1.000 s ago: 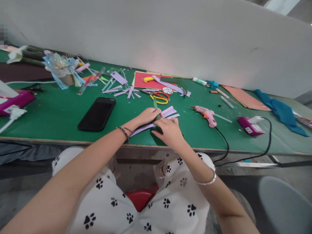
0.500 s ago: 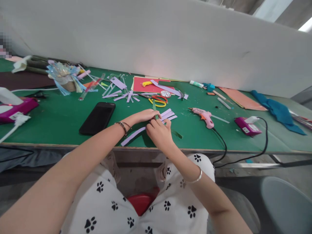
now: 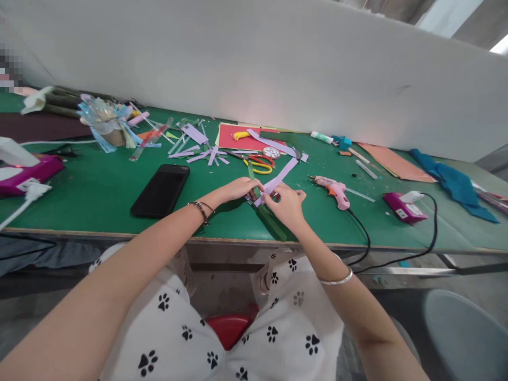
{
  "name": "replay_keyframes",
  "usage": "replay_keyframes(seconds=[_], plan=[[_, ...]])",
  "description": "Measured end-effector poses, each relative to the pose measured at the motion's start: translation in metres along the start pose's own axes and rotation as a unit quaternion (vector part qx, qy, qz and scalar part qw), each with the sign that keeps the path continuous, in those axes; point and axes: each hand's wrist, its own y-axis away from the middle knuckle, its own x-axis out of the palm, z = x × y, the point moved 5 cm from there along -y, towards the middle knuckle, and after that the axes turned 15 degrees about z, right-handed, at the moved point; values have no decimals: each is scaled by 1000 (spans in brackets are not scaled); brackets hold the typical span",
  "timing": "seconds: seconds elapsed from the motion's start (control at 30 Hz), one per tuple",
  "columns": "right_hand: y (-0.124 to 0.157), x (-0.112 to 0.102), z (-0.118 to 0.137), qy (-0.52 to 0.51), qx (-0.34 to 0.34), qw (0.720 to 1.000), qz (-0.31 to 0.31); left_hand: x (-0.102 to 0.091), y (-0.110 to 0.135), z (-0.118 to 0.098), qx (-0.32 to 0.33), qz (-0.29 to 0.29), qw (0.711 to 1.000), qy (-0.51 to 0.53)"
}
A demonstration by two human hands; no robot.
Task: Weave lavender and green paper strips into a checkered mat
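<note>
Head view: a person's two bare hands work close together over a green table (image 3: 99, 190), nr its front edge. L hand (image 3: 243, 187), palm down, pinches a green strip (image 3: 251, 170) poking up past the fingers. R hand (image 3: 288, 203) has thumb and fingers clamped on a lilac strip (image 3: 284, 173), which slants up and away to the right; the two strips come together btwn the hands. Whether the fingertips touch, can't tell; the join is partly hidden. Darker green lengths (image 3: 273, 223) angle from it toward the person, just L of the R hand.

Straight beyond the hands: scissors (image 3: 260, 172) w/ red and yellow loops, a round case (image 3: 271, 153), then red paper (image 3: 230, 142) w/ a yellow handle (image 3: 241, 136) on it. Beyond and L: lilac scraps (image 3: 194, 133). L of the L hand, a black phone (image 3: 161, 190) lies flat; well L, a fringed blue bundle (image 3: 105, 123) and a purple box (image 3: 51, 166). R of the R hand: a pink glue gun (image 3: 336, 190), nozzle facing L, its cord dropping off the table's front. Farther R: a 2nd purple box (image 3: 405, 210), salmon paper (image 3: 397, 163) and blue material (image 3: 456, 180). Dark bracelets (image 3: 199, 211) circle the L wrist; a pale bangle (image 3: 337, 281), the R forearm. Below the hands: white trousers (image 3: 190, 307) w/ black paw prints.
</note>
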Motion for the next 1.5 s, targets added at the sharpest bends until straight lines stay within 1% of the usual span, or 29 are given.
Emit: replay_keyframes(seconds=[0.07, 0.17, 0.33, 0.5, 0.67, 0.73, 0.83, 0.97, 1.03, 1.17, 1.3, 1.4, 1.5], plan=[[-4, -1, -7, -15, 23, 1000, 10, 2, 0, 1, 4, -6, 1000, 1], [-7, 1, -13, -37, 58, 997, 41, 3, 1, 3, 14, -12, 1000, -3], [-7, 4, -11, -63, 81, 989, 103, 3, 10, 2, 48, -13, 998, -35], [-9, 5, -10, -50, 83, 990, 105, 5, 23, -1, 69, -12, 994, -84], [-12, 9, -12, -30, 92, 988, 125, 11, 22, -2, 87, -21, 969, -229], [-13, 9, -14, -24, 99, 986, 130, 12, 20, 0, 87, -22, 966, -243], [-14, 6, -16, -22, 106, 986, 127, 12, 20, 1, 86, -22, 967, -239], [-14, 2, -18, -32, 96, 986, 133, 13, 19, 1, 83, -25, 970, -227], [-13, 2, -18, -29, 74, 987, 143, 15, 17, 1, 75, -37, 971, -225], [-12, 5, -19, -27, 32, 985, 165, 15, 11, 2, 37, -80, 969, -232], [-13, 5, -21, -53, -7, 984, 168, 16, 11, 1, 32, -86, 968, -235], [-14, 1, -25, -41, 0, 985, 165, 15, 14, -1, 39, -84, 968, -234], [-15, -2, -26, -8, 18, 986, 164, 15, 17, 0, 53, -66, 969, -233]])
